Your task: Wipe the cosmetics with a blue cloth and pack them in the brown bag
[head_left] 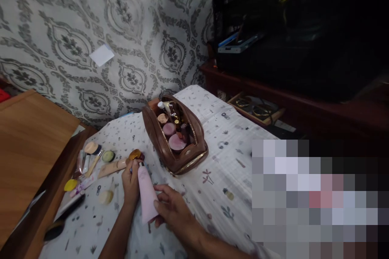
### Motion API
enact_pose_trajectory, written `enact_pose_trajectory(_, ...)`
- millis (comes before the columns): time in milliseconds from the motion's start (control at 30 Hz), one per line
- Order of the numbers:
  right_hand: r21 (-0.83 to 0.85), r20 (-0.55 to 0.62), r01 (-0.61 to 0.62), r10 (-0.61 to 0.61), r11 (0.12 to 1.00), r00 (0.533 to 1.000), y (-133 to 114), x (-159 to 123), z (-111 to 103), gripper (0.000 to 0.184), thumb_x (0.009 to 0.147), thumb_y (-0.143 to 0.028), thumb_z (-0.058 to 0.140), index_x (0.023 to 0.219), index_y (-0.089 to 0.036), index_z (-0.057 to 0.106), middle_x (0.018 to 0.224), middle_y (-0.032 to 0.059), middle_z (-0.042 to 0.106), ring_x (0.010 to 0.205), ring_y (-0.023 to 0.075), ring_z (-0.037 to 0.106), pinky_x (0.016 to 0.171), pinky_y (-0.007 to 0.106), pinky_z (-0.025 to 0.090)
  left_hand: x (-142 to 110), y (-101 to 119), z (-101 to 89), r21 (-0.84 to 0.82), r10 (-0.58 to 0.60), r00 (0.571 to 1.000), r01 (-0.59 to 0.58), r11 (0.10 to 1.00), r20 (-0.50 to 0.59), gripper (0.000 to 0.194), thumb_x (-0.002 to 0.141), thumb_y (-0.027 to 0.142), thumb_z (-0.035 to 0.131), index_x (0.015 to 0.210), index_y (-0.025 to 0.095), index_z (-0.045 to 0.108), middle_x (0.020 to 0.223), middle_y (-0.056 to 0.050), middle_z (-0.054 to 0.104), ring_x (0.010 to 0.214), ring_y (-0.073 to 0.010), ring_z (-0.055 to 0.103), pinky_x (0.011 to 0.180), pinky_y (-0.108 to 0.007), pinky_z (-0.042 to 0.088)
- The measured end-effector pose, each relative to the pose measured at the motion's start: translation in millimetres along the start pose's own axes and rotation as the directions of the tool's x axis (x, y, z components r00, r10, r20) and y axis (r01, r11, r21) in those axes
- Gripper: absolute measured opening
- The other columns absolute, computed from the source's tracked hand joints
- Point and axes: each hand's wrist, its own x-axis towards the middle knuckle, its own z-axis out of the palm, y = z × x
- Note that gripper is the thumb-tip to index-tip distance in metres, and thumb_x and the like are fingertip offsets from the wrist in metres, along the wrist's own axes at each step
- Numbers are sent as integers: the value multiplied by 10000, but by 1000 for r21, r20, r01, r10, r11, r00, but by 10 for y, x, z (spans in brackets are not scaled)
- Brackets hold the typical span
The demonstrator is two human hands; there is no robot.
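My right hand [174, 210] grips a pale pink squeeze tube [146, 194] near its wide flat end, thumb on top. The tube's narrow end points away from me. Beside that end, my left hand [131, 184] has its fingers drawn together; whatever they hold is hidden. Just beyond these fingers lies an amber round jar [135, 154], and a long beige tube [114, 167] is to their left. Ahead stands a brown cosmetic bag [158, 141], unzipped, with pink round containers [177, 142], small dark bottles and a white-capped tube inside.
On the left of the patterned cloth [219, 186] lie a hairbrush [60, 220], a green-lidded jar [108, 156], a yellow item [71, 185] and several other cosmetics. A wooden cabinet [36, 137] borders the left. At right are a dark screen [298, 40] and an open drawer [258, 115].
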Motion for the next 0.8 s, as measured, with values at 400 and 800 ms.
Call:
enact_pose_trajectory(400,-116,-4,61,-62,991,998,-60,4,-64,555,722,-515,718,1122,-172,547,852,7,617,599,119,628,549,256,459,24,-23,-24,225,10,996,10,974,-88,401,839,565,549,669,203,584,611,13,573,619,-167,529,628,-261,388)
enact_pose_trajectory(800,-418,5,154,-167,895,986,-123,122,-160,447,762,-417,644,1140,-185,595,868,39,635,621,145,590,595,313,528,3,-162,-384,352,12,998,8,936,-55,321,937,392,381,832,211,625,713,-30,637,720,-205,586,718,-296,421)
